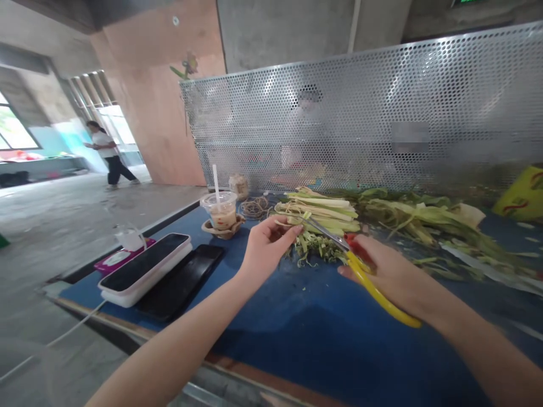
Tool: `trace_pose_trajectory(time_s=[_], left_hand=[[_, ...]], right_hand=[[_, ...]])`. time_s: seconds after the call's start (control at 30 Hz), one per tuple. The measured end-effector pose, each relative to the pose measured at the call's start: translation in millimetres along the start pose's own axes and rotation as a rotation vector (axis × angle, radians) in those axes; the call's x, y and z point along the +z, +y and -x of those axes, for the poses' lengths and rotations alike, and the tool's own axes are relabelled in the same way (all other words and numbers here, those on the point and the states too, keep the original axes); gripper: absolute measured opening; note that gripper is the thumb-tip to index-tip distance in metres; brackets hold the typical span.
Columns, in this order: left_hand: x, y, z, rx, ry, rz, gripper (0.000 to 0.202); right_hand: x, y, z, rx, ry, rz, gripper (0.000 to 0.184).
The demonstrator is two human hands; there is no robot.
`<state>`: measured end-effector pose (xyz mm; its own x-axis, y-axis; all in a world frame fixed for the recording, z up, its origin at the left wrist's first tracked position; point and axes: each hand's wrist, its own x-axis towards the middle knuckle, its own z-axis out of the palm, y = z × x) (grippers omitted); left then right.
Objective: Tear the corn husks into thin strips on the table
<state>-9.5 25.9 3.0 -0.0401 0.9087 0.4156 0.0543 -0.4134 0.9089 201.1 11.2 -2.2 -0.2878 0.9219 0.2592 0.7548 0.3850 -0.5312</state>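
My right hand (pixel 373 257) is closed round the yellow handles of a pair of scissors (pixel 365 280). Their metal blades point up and left to a small green piece of stalk at my left fingertips. My left hand (pixel 271 243) pinches this pale green plant strip (pixel 306 216), thumb against fingers. Just behind the hands lies a pile of long, pale green leaf stalks (pixel 322 206). Short green clippings (pixel 316 249) are heaped on the blue tabletop below the blades.
A perforated metal screen (pixel 254 124) stands behind the table. On the left are a drink cup with straw (pixel 223 209), a phone on a white box (pixel 146 265) and a black phone (pixel 182 280). More leaves (pixel 407 215) lie right. A person (pixel 106 150) walks far left.
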Motion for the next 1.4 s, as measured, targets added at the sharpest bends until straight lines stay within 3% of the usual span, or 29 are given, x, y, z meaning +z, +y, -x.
trace_pose_trajectory(time_s=[0.33,0.57,0.97,1.23,1.33,1.4], left_hand=[[-2.3,3.4,4.7,0.012,-0.043,-0.112,0.02],[-3.9,4.0,3.4,0.027,-0.065,-0.158,0.02],[-2.3,4.4,1.6,0.014,-0.084,-0.126,0.018],[-0.8,1.5,-5.6,0.03,-0.129,-0.092,0.018],[13.0,9.9,-23.2,0.054,-0.173,-0.072,0.018],[32.0,19.3,-41.9,0.066,-0.245,-0.066,0.019]], right_hand=[[-1.1,-1.3,-1.0,0.1,-0.1,-0.086,0.035],[-0.7,-8.4,0.1,0.058,-0.174,-0.14,0.021],[3.3,5.1,-4.5,0.057,-0.276,-0.082,0.035],[-4.1,-8.6,2.0,0.105,-0.179,-0.107,0.035],[-12.4,-8.2,1.5,0.203,-0.123,-0.207,0.039],[-20.5,0.1,-0.4,0.294,-0.046,-0.31,0.043]])
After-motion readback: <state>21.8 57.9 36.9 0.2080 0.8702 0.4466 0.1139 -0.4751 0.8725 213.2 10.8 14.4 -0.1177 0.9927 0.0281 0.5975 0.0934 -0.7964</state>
